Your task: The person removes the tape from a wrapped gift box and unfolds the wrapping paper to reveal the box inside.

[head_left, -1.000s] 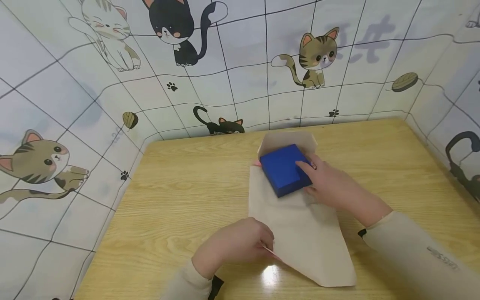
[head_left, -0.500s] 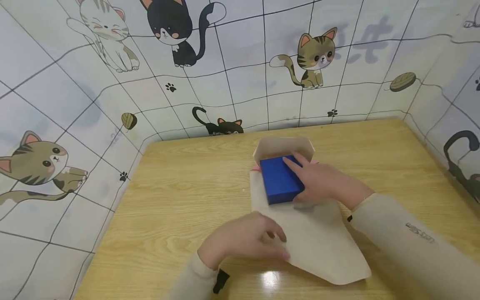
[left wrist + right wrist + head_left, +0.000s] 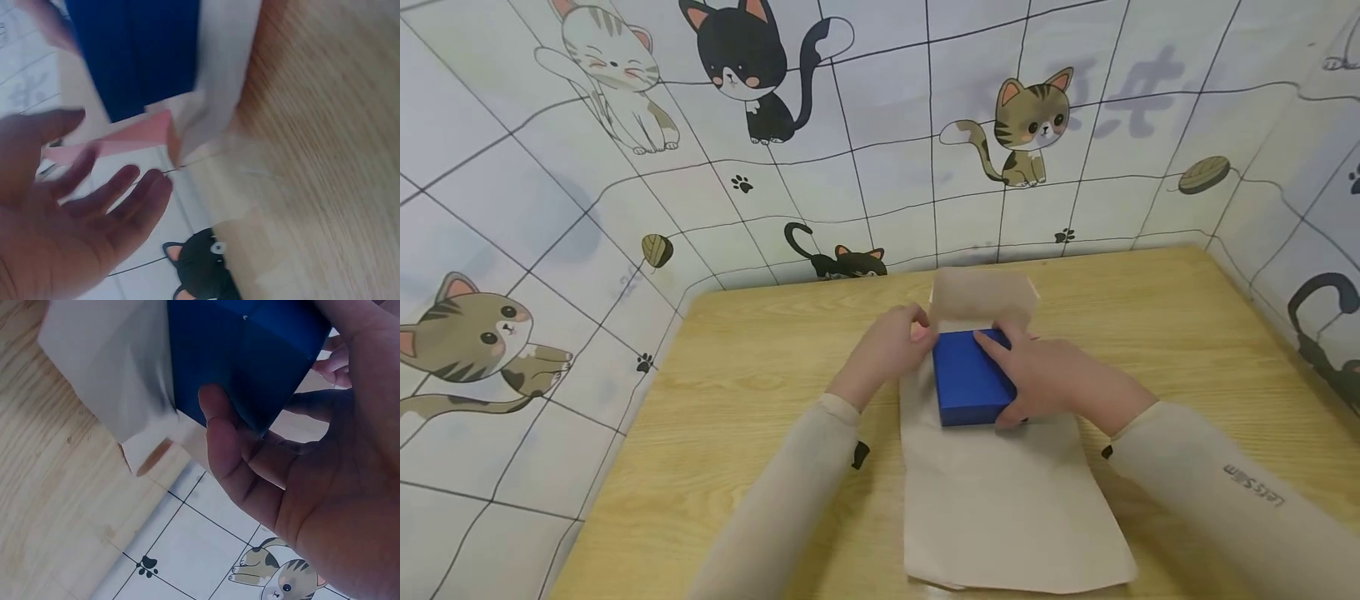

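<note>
A flat beige bag [image 3: 992,500] with a pink inner face lies on the table, its flap [image 3: 981,296] standing up at the far end. On the bag, just in front of the flap, lies a blue box [image 3: 970,375]. My right hand [image 3: 1045,375] grips the box from the right, fingers over its top and far side, thumb at its near corner. At the box's far left corner is my left hand [image 3: 887,350], beside the pink edge [image 3: 147,134] of the bag's mouth. Its fingers [image 3: 150,194] are spread and loosely bent in the left wrist view, with nothing between them.
The wooden table [image 3: 760,417] backs onto a wall sheet [image 3: 880,167] printed with cartoon cats and grid lines. A similar sheet borders the table on the left and right. Both sleeves reach in from the near side.
My left hand has let go of the bag's near left edge and moved up to its mouth. The near edge now lies straighter. The box has turned and come slightly nearer, with my right hand still on it.
</note>
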{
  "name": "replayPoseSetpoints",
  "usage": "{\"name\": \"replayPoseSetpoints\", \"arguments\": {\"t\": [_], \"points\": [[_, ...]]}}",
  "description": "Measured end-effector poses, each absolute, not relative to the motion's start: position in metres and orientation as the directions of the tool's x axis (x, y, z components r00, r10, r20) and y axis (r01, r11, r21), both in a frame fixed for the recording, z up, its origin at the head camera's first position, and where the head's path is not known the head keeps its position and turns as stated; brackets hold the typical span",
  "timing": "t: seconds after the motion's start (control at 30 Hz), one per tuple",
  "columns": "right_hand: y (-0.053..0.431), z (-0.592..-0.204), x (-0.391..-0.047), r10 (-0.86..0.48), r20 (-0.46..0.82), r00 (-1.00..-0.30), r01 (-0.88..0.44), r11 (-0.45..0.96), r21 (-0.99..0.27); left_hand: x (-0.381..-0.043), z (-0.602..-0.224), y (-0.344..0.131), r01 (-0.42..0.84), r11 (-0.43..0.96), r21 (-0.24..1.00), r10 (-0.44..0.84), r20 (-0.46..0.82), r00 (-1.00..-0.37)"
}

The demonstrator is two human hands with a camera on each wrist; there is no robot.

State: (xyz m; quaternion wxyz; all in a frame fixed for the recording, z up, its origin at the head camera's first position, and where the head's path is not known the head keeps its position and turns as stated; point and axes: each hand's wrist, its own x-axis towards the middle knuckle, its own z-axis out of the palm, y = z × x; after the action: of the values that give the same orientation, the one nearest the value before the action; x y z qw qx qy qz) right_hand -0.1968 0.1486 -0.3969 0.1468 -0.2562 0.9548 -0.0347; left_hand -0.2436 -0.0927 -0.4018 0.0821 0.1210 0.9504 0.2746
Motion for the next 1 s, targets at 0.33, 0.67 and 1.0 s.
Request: {"name": "replayPoseSetpoints", "arguments": {"t": [0.33, 0.67, 1.0], "points": [[0.146, -0.398, -0.195, -0.492, -0.246, -0.835, -0.469, 0.871, -0.149, -0.306, -0.423, -0.102, -0.048, 0.747, 0.663, 0.053, -0.131, -0.99], [0.142, -0.396, -0.195, -0.508, -0.263, -0.82, -0.49, 0.861, -0.135, -0.329, -0.43, -0.111, -0.126, 0.721, 0.682, -0.04, -0.14, -0.989], [0.138, -0.397, -0.198, -0.521, -0.231, -0.821, -0.498, 0.853, -0.155, -0.336, -0.428, -0.11, -0.075, 0.773, 0.629, -0.033, -0.077, -0.996]]}}
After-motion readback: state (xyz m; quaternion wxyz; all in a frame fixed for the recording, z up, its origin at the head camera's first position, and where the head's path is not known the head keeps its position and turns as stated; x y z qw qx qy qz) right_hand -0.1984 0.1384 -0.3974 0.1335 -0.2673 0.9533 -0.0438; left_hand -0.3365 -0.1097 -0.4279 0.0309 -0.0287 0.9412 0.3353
